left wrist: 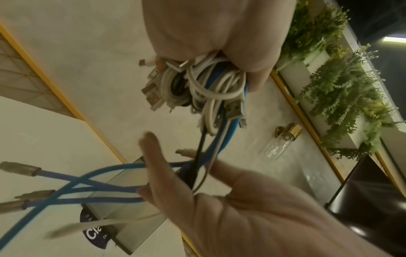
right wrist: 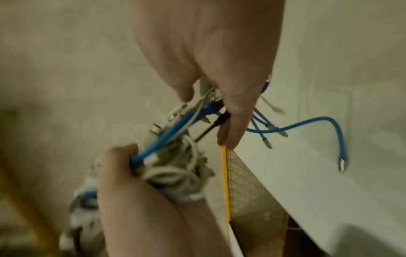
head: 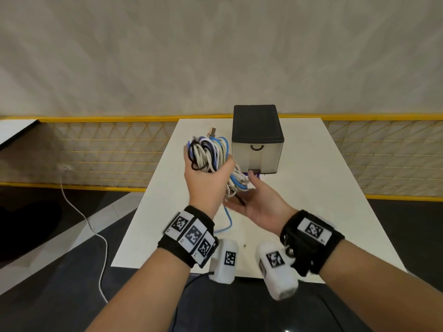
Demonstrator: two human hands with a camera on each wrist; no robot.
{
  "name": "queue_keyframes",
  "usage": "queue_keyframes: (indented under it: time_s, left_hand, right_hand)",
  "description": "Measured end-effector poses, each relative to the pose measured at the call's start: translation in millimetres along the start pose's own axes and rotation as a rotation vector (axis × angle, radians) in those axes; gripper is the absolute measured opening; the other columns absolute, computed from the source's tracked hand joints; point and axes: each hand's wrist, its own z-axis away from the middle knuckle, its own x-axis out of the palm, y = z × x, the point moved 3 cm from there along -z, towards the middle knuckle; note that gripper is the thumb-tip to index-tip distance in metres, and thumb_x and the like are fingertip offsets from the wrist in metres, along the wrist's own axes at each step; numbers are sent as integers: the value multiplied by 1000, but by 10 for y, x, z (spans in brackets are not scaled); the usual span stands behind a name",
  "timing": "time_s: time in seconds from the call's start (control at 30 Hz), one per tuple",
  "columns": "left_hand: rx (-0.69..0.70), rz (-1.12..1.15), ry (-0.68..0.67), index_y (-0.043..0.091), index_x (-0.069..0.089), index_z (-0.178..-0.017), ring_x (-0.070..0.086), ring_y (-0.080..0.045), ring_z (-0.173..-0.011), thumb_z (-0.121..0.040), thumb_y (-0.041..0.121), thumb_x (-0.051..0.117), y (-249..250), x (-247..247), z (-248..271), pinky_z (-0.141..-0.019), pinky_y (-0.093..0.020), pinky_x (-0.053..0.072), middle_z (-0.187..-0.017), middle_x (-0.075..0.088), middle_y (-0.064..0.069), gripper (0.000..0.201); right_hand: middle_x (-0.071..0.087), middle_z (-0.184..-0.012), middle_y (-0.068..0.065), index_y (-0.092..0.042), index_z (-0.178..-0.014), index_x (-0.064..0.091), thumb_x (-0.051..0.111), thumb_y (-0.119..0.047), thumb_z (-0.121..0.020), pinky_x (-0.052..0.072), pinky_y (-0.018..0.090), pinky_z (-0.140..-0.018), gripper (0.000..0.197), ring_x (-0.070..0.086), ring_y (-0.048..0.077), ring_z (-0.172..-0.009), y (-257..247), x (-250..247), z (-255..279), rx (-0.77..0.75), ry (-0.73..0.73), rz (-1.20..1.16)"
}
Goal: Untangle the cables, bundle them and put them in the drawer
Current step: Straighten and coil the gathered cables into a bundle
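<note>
My left hand (head: 206, 178) grips a coiled bundle of white, blue and black cables (head: 208, 152), lifted above the table's left side. The left wrist view shows that hand (left wrist: 208, 34) closed round the bundle (left wrist: 208, 87), plugs sticking out. Loose ends hang down onto my right hand (head: 256, 202), which lies open, palm up, beneath them. Its straight fingers (left wrist: 153, 165) cross the blue strands. One blue cable (head: 227, 221) trails to the tabletop. The drawer box (head: 257, 140), black-topped with a translucent front, stands behind the hands with its drawer closed. In the right wrist view my right hand (right wrist: 208, 60) is above the gripped bundle (right wrist: 175, 173).
The white table (head: 311, 200) carries the drawer box at its far end. A yellow mesh fence (head: 107, 152) runs behind it. A white cord (head: 96, 236) lies on the floor to the left. Plants (left wrist: 340, 87) and a wall lamp (left wrist: 283, 139) show overhead.
</note>
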Motion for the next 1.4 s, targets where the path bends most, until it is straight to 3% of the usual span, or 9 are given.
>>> queue_keyframes:
  time_s: [0.13,0.27,0.5,0.6,0.73,0.93,1.1,1.23,1.4]
  left_hand:
    - [-24,-175,-201,7,58,-118,69,6,-83,-72,-6,79,-78,-93,56,-81,-16,56,-95,70,8,52]
    - [-78,-312,-353,6,61,-113,68,9,-76,-73,-4,80,-230,-180,91,-74,-13,56,-92,70,6,46]
    - [-151,-232,-358,7,67,-115,73,-14,-96,-72,10,86,-372,-85,177,-89,-34,59,-102,76,-4,48]
    - [-174,-232,-382,10,64,-120,73,-14,-98,-66,18,91,-390,-64,179,-89,-34,59,-105,76,-3,61]
    - [-221,-266,-449,16,63,-121,72,-15,-100,-60,21,94,-393,-37,196,-88,-32,59,-106,75,0,69]
    - [-196,-255,-397,10,65,-122,73,-8,-88,-75,4,81,-257,47,173,-76,-21,60,-96,76,0,50]
    - [-237,-186,-388,7,71,-109,75,-16,-88,-75,4,82,-219,83,195,-82,-33,61,-94,77,-6,36]
    - [-250,-131,-464,16,69,-114,74,-17,-97,-70,11,88,-134,156,235,-93,-41,58,-103,77,-4,48]
    - [-170,-92,-466,25,57,-135,73,-12,-98,-74,0,82,-24,220,212,-84,-28,60,-108,75,0,70]
  right_hand:
    - [68,-92,13,-5,-104,57,44,-20,-100,57,37,-71,20,65,22,-80,-162,-117,-108,-21,111,-61]
    - [46,-62,-1,-9,-93,55,41,-21,-102,55,34,-61,20,49,13,-61,-221,-143,-48,-128,168,-151]
    - [66,-123,9,-14,-129,54,33,-21,-104,52,34,-94,33,64,20,-111,-29,89,204,-405,-20,351]
    - [67,-122,8,-16,-123,60,26,-40,-103,55,25,-85,45,67,13,-105,-27,110,312,-319,-53,331]
    - [62,-131,4,-23,-137,48,14,-57,-98,45,35,-104,62,59,16,-120,-27,91,385,-271,-137,379]
    - [59,-135,5,-20,-140,43,10,-59,-97,43,37,-107,67,54,17,-126,-108,114,397,-279,-226,338]
    - [58,-136,6,-17,-140,44,13,-54,-99,45,33,-105,64,55,17,-125,-166,146,366,-305,-202,427]
    - [61,-132,6,-22,-135,50,19,-56,-97,46,37,-104,59,58,18,-122,-189,114,370,-333,-175,459]
    - [64,-127,0,-33,-121,55,13,-57,-97,52,27,-96,55,60,12,-118,-258,192,456,-378,-243,450]
